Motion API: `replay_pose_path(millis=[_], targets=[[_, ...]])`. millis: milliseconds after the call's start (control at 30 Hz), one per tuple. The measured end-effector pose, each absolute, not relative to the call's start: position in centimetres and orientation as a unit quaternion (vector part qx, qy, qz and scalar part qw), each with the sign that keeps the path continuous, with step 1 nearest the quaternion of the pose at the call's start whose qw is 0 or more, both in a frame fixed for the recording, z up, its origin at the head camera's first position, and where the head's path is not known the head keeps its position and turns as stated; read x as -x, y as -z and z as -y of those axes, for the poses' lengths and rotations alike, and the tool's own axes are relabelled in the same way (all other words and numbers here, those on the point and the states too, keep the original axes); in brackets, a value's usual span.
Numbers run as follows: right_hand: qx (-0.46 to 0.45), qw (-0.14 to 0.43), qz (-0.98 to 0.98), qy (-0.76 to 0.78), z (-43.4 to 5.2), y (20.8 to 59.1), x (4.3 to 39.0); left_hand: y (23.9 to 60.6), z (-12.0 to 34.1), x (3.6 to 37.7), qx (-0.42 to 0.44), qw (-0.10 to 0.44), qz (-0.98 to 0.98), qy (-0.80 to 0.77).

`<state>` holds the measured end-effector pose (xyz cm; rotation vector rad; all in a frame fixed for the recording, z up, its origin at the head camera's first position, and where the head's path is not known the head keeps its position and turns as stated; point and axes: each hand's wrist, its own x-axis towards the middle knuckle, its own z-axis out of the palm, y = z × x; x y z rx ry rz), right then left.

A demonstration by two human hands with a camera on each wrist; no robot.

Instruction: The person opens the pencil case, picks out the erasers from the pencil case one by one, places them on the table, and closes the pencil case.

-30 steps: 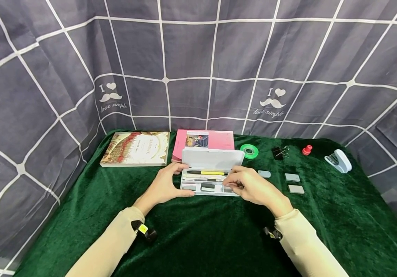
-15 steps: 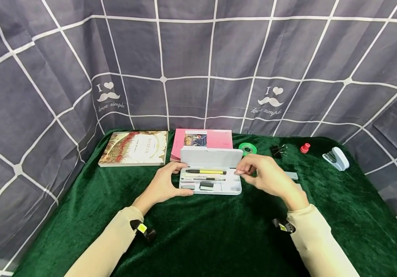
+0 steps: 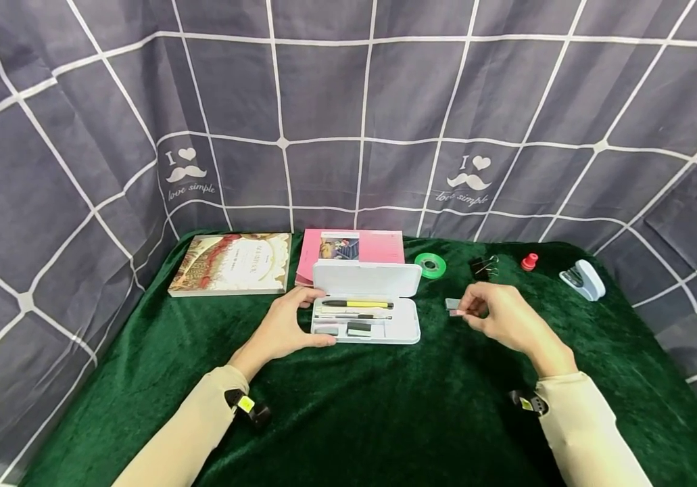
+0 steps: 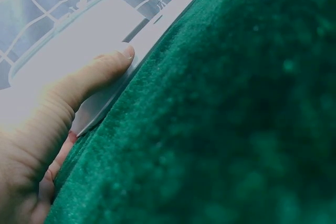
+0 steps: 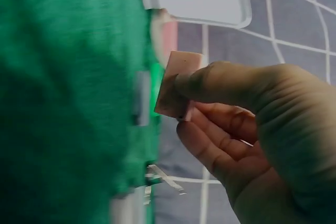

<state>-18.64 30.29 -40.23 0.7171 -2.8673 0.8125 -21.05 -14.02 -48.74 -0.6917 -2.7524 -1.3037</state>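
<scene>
A white pencil case [image 3: 405, 328] lies with its lid [image 3: 366, 279] raised. Inside are a yellow-and-black pen [image 3: 357, 304], a slimmer pen-like stick [image 3: 354, 316] and small blocks, one dark-and-white [image 3: 359, 329]. My left hand [image 3: 281, 326] grips the case's left end; the thumb is on the front edge and the fingers are at the back. My right hand [image 3: 503, 318], right of the case, pinches a pinkish rectangular eraser [image 5: 179, 82] between thumb and fingers, above the cloth. Close beside its fingertips lies a small grey block [image 3: 451, 304].
Behind the case lies a pink book [image 3: 385, 245], with a patterned book [image 3: 232, 264] to its left. Along the back right are a green tape roll [image 3: 430, 266], a black binder clip [image 3: 481, 268], a small red bottle-shaped item [image 3: 529, 262] and a white-and-grey stapler [image 3: 583, 280]. Green cloth [image 3: 348, 412] covers the table.
My right hand has lifted the eraser out of the case's right compartment and carried it rightward over the cloth. The left hand keeps its grip on the case.
</scene>
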Motion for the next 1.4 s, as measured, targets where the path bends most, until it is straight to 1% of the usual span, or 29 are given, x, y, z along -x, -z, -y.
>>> replay_pose_path(millis=[167, 267, 633, 800, 933, 1067, 1233, 1400], targets=[[-0.226, -0.023, 0.937, -0.266, -30.7, 41.6, 18.8, 48.7, 14.0, 21.0, 0.224, 0.008, 0.882, 0.414], [-0.225, -0.036, 0.937, -0.264, -30.7, 41.8, 18.8, 48.6, 14.0, 21.0, 0.227, 0.010, 0.881, 0.415], [-0.229, -0.031, 0.938, -0.259, -31.0, 41.9, 18.8, 48.6, 13.9, 21.2, 0.233, 0.011, 0.879, 0.415], [-0.227, 0.002, 0.938, -0.264, -30.2, 40.6, 18.7, 48.6, 14.0, 21.1, 0.232, 0.012, 0.879, 0.416], [-0.246, 0.037, 0.911, -0.328, -27.9, 38.9, 18.7, 48.7, 14.2, 21.0, 0.232, 0.017, 0.878, 0.418], [-0.294, 0.061, 0.884, -0.359, -24.2, 38.2, 19.3, 48.8, 14.3, 21.0, 0.226, 0.014, 0.879, 0.420], [-0.346, 0.045, 0.861, -0.371, -19.4, 39.3, 20.0, 48.7, 14.3, 21.0, 0.223, 0.014, 0.880, 0.419], [-0.373, 0.005, 0.856, -0.357, -16.3, 41.2, 20.1, 48.4, 14.0, 20.9, 0.236, 0.016, 0.877, 0.419]])
